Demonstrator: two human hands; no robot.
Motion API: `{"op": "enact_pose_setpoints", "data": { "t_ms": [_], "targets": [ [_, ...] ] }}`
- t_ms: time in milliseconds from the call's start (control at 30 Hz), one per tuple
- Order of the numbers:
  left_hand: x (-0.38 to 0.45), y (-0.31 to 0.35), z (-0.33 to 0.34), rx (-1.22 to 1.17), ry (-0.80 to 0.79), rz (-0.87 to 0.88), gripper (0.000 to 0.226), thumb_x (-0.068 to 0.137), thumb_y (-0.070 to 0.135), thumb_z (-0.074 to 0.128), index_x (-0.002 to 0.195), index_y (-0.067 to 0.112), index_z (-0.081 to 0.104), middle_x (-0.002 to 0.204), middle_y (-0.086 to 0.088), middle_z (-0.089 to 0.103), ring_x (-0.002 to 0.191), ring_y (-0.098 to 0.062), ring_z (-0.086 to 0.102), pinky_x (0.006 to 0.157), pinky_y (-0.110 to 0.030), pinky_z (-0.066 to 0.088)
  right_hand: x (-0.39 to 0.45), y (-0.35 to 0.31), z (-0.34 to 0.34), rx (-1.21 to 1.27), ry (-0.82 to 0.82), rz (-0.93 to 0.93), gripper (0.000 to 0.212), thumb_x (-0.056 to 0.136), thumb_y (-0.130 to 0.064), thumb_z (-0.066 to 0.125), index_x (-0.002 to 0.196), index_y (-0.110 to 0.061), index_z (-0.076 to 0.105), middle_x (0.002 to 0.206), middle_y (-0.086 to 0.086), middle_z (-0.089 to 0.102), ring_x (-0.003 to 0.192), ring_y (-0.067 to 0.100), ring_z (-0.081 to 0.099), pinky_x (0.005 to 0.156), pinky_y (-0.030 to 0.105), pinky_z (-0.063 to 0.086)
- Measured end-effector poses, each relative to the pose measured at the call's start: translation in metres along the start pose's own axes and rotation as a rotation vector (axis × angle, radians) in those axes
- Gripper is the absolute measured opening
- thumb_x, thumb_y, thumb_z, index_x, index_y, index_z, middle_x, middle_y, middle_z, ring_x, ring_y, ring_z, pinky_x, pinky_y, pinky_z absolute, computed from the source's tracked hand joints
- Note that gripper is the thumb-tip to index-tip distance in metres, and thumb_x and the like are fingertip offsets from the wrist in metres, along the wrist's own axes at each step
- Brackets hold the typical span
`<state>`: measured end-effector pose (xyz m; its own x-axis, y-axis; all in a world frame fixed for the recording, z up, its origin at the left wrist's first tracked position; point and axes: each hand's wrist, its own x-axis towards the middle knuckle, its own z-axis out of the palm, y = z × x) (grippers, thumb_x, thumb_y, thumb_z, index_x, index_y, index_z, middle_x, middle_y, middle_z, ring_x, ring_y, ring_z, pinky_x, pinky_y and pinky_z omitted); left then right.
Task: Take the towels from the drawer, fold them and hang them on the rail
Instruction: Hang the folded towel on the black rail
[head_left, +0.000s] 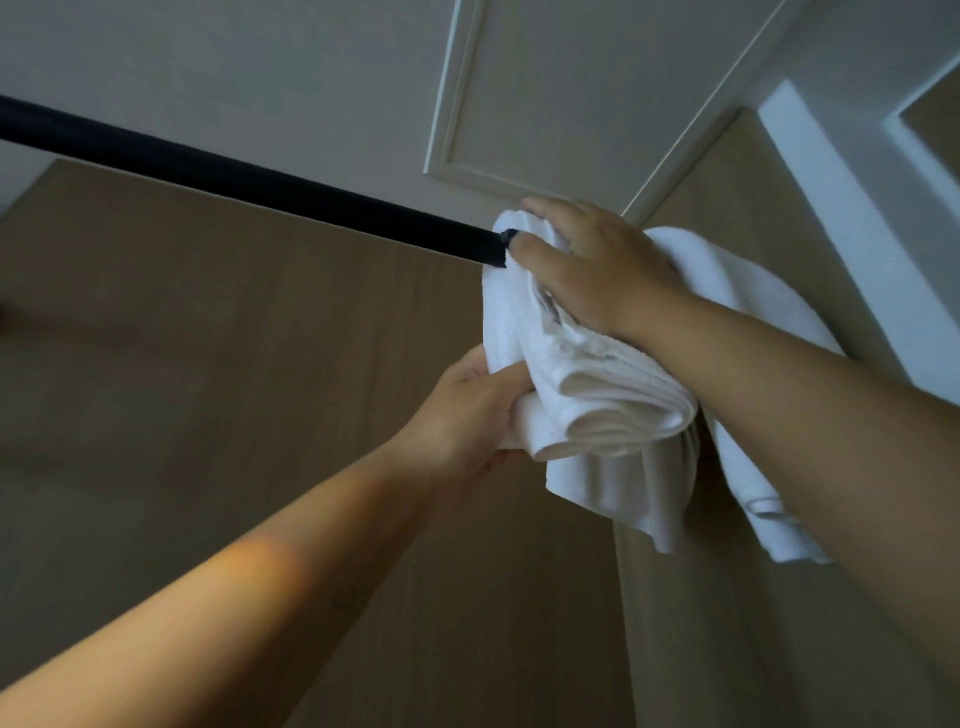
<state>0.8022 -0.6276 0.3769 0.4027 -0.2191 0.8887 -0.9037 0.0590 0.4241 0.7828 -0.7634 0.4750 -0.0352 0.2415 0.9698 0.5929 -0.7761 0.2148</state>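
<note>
a folded white terry towel (597, 384) is draped over the right-hand end of a long black round rail (260, 182), which runs from the upper left edge of the view to the towel and disappears under it. the right hand (587, 265) lies flat and spread on top of the towel where it crosses the rail, pressing it down, fingers reaching toward the rail's bare length. the left hand (467, 410) is closed on the near hanging layers from below, thumb over the folded edge. a second white towel (753, 312) hangs just beyond, mostly hidden behind the right forearm, so its seat on the rail cannot be made out. behind are pale wood panels (208, 364) and a white panelled door (571, 93). the cloth looks soft, light and limp, with thick stacked layers that would slide apart if pinched by one ply; it seems best taken across the whole folded edge, both sides pulled down evenly so the weight balances over the rail.
</note>
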Motion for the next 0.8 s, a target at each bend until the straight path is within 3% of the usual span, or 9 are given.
{"op": "enact_pose_setpoints", "data": {
  "t_ms": [167,267,333,433,500,600,733,800],
  "targets": [
    [-0.007,-0.011,0.006,0.013,0.051,-0.012,0.023,0.099,0.009,0.049,0.112,0.009,0.068,0.11,-0.016,0.072,0.095,-0.029,0.07,0.083,-0.038,0.056,0.003,-0.001,0.007,-0.151,0.048,-0.027,0.058,0.096,-0.053,0.037,0.141,-0.017,0.043,0.147,0.005,0.047,0.133,0.027,0.042,0.106,0.042,0.029],
    [-0.01,-0.007,0.008,-0.056,0.167,-0.065,0.031,0.099,0.01,0.043,0.097,0.009,0.075,0.095,-0.01,0.075,0.09,-0.027,0.071,0.084,-0.04,0.056,-0.011,0.004,0.015,-0.203,0.08,-0.09,0.067,0.098,-0.053,0.033,0.151,-0.012,0.027,0.156,0.008,0.032,0.144,0.025,0.027,0.118,0.043,0.018],
    [-0.015,0.001,0.01,-0.168,0.115,-0.081,0.036,0.098,0.028,0.045,0.113,0.007,0.07,0.105,-0.009,0.074,0.098,-0.025,0.071,0.078,-0.035,0.058,-0.021,0.009,0.02,-0.154,0.061,-0.119,0.069,0.101,-0.049,0.03,0.156,-0.011,0.013,0.163,0.006,0.016,0.15,0.022,0.01,0.121,0.045,0.004],
    [-0.022,0.013,0.017,-0.068,0.047,-0.085,0.056,0.09,0.05,0.052,0.13,0.011,0.061,0.125,-0.013,0.068,0.117,-0.027,0.064,0.097,-0.039,0.053,-0.033,0.017,0.022,0.139,0.053,-0.104,0.058,0.103,-0.034,0.03,0.156,-0.014,0.017,0.165,0.001,0.011,0.151,0.017,-0.002,0.122,0.043,-0.004],
    [-0.024,0.019,0.023,0.018,0.083,-0.111,0.048,0.087,0.041,0.062,0.123,0.01,0.065,0.121,-0.013,0.07,0.115,-0.027,0.065,0.101,-0.04,0.051,-0.044,0.02,0.021,0.423,0.107,-0.058,0.051,0.102,-0.017,0.034,0.152,-0.013,0.03,0.162,0.0,0.02,0.151,0.016,0.001,0.123,0.041,-0.001],
    [-0.027,0.024,0.028,0.003,0.194,-0.144,0.047,0.078,0.021,0.068,0.121,0.003,0.064,0.119,-0.018,0.069,0.115,-0.031,0.065,0.101,-0.044,0.052,-0.068,0.018,0.025,0.743,0.161,0.052,0.048,0.1,0.0,0.038,0.147,-0.008,0.04,0.16,0.0,0.027,0.15,0.011,0.009,0.122,0.026,0.006],
    [-0.029,0.026,0.034,-0.037,0.292,-0.19,0.047,0.072,0.016,0.064,0.117,0.0,0.065,0.117,-0.021,0.069,0.108,-0.031,0.068,0.099,-0.045,0.053,-0.093,0.011,0.029,0.861,0.301,0.294,0.053,0.097,-0.018,0.052,0.149,-0.016,0.037,0.153,-0.005,0.037,0.14,0.007,0.033,0.108,0.014,0.025],
    [-0.028,0.026,0.036,-0.053,0.323,-0.196,0.031,0.079,0.012,0.062,0.108,0.001,0.067,0.108,-0.019,0.073,0.099,-0.029,0.071,0.095,-0.043,0.055,-0.099,0.008,0.03,1.038,0.283,0.498,0.051,0.092,-0.033,0.06,0.14,-0.02,0.046,0.135,-0.003,0.056,0.12,0.011,0.054,0.096,0.019,0.042]
  ]
}}
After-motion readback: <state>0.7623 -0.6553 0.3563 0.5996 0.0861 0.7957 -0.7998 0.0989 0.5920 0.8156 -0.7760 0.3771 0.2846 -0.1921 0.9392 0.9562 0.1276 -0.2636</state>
